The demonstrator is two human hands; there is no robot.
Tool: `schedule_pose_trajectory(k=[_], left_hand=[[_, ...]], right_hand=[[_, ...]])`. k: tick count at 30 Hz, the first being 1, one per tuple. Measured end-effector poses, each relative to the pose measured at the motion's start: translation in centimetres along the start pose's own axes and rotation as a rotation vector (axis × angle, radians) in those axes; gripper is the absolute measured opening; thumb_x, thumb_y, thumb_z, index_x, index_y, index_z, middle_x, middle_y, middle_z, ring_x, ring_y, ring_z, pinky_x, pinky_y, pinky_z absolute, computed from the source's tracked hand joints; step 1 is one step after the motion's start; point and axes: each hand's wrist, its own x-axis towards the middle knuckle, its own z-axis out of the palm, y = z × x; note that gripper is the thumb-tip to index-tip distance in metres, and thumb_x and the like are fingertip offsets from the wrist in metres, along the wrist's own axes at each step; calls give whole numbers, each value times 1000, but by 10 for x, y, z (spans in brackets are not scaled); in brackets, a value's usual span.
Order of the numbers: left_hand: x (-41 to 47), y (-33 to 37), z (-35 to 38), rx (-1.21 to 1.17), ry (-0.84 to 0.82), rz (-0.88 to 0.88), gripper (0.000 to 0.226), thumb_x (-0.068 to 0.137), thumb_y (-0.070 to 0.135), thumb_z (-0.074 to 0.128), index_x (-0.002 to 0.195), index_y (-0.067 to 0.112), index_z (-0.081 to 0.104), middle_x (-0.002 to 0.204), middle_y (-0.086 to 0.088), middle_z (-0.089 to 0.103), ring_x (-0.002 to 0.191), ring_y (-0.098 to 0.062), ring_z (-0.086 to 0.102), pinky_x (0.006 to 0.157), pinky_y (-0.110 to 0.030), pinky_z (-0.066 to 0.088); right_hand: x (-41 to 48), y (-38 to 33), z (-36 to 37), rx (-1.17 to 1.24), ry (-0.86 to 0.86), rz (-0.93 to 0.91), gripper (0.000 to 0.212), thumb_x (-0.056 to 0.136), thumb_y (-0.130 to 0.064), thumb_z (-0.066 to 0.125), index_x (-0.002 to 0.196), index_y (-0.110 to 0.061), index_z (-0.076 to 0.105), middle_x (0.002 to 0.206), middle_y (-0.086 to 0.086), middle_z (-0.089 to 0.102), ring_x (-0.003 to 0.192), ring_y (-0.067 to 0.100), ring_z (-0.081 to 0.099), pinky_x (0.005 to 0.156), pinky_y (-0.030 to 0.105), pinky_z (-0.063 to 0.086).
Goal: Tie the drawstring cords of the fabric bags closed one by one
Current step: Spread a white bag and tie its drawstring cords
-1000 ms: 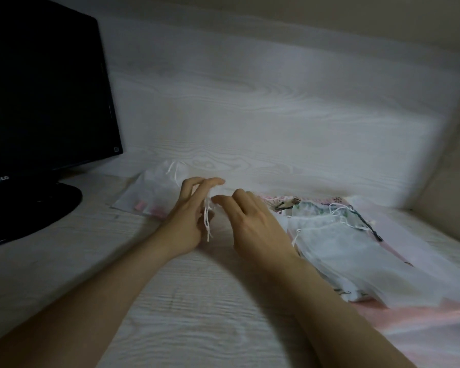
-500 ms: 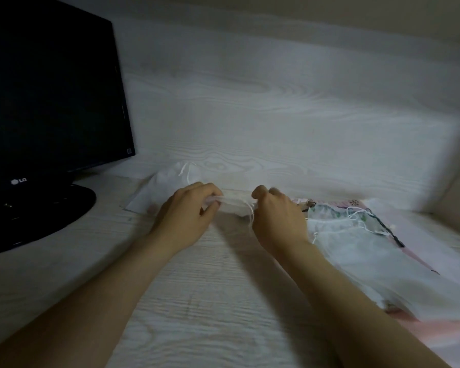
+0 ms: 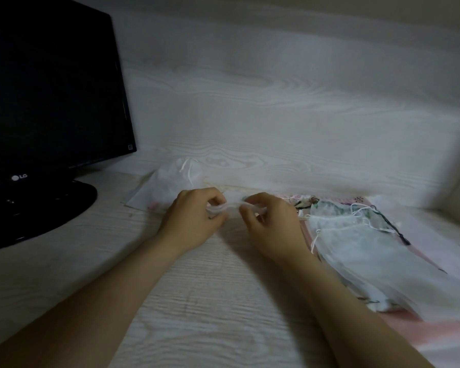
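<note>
**Q:** State the grip condition.

**A:** Both are pinching. My left grip [image 3: 194, 217] has its fingers curled round one end of the gathered white bag [image 3: 233, 207], and my right grip [image 3: 272, 227] pinches the other end. The blur hides whether I hold cord or fabric at either end.

**Q:** Where is the work item?

**A:** At centre frame, over the bench [image 3: 197, 301], spanning the short gap between my two grips. Its long axis runs left to right across the frame, nearly level.

**Q:** What does the coming move depend on?

**A:** That axis, in my judgement. Any tightening pull should run outward along it: left grip toward the monitor [image 3: 51, 88], right grip toward the pile of bags [image 3: 356, 243]. Both grips already touch the item, so neither has to reach.

**Q:** What lies nearby?

**A:** A corded bag [image 3: 175, 179] lies just behind my left grip. The pile lies lower right of centre, near my right grip, so that grip is better placed to take the next bag.
</note>
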Motion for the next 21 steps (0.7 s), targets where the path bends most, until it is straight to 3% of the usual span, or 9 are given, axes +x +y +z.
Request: schedule_pose_trajectory(k=[4,9,11,13,16,21], left_hand=[[-1,-3,-5,71,75,-57,5,87,32,76,91,32,73,85,17,73,86,-8,70,78,-39,60],[-3,-2,-9,86,13,-126,6,92,28,73,88,31,70,66,12,66,70,-11,67,70,-41,60],[-3,1,-10,106,-34,-145,10,92,26,68,83,30,65,65,10,64,71,-13,65,71,-41,58],[-3,5,-10,155,-63,-149,17,94,29,62,78,25,65,68,10,65,82,-16,62,81,-40,54],[-2,7,-11,184,-115,-197,41,97,42,45,74,15,66,71,5,67,92,-20,59,93,-43,44],[1,6,-5,242,-78,-243,63,101,69,41,71,18,61,69,7,63,85,-16,59,92,-44,31]], right_hand=[[5,9,1,34,21,73,18,99,-18,61,107,-14,76,98,2,78,90,19,71,76,26,45],[5,20,2,164,-27,209,18,101,-24,56,116,-21,67,83,1,76,68,11,74,74,30,57],[3,23,3,116,-6,238,28,99,-36,60,124,-22,61,95,3,75,80,18,74,84,35,56],[4,28,4,41,10,249,38,98,-42,63,127,-18,61,114,6,70,105,24,67,94,34,49],[5,30,5,-9,14,233,36,97,-44,64,122,-17,65,121,11,67,120,28,57,89,27,37],[6,23,3,62,71,167,20,96,-33,68,110,-19,69,92,-3,68,85,13,63,71,26,38]])
